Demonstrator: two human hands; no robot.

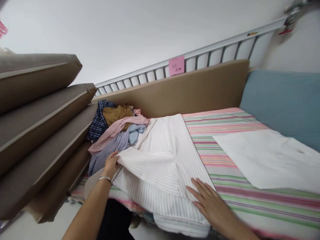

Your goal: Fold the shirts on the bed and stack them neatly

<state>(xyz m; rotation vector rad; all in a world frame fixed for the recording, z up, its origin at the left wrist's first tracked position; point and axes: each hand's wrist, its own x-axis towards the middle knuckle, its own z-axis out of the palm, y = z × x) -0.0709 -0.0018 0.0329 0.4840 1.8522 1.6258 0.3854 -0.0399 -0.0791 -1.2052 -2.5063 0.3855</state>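
A white garment with thin dark stripes [162, 156] lies spread on a bed with a striped sheet [225, 133]. My left hand [111, 163], a silver bracelet on its wrist, pinches a folded sleeve or flap of the garment at its left edge. My right hand [206, 198] lies flat with fingers stretched out on the garment's lower right part, pressing it to the bed.
A heap of clothes [117, 128] in blue check, mustard, pink and lilac sits behind the garment. Brown cushions [37, 133] stack at the left. A white sheet of paper [270, 156] lies at the right, by a blue pillow [282, 96]. A brown headboard [187, 90] and railing run behind.
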